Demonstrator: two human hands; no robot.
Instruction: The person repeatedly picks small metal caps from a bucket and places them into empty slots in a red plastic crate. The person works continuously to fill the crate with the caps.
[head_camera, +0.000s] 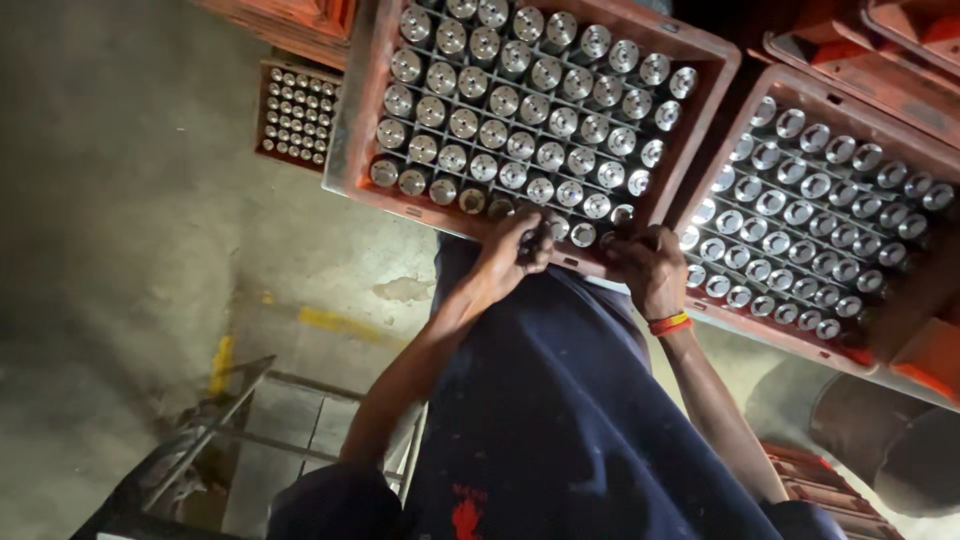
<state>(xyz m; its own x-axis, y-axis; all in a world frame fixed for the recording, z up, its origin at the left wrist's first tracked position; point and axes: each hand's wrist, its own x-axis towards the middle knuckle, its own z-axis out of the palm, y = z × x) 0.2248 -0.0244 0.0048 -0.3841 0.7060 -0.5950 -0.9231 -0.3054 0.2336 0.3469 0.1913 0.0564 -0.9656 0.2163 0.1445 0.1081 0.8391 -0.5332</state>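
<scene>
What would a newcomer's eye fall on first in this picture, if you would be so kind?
Most likely the shiny metal cylinders standing in tidy rows inside the orange crate at top centre, with a second full crate to its right. At the first crate's near edge, the left hand grips a dark cylinder and the right hand wears orange wristbands.

I see silver metal cylinders (520, 115) gridded in a faded orange-red crate (352, 120). My apron (560, 400) is dark navy with a red mark, and my right wrist wears an orange-and-yellow band (670, 323). The grey floor (120, 200) carries worn yellow paint.
</scene>
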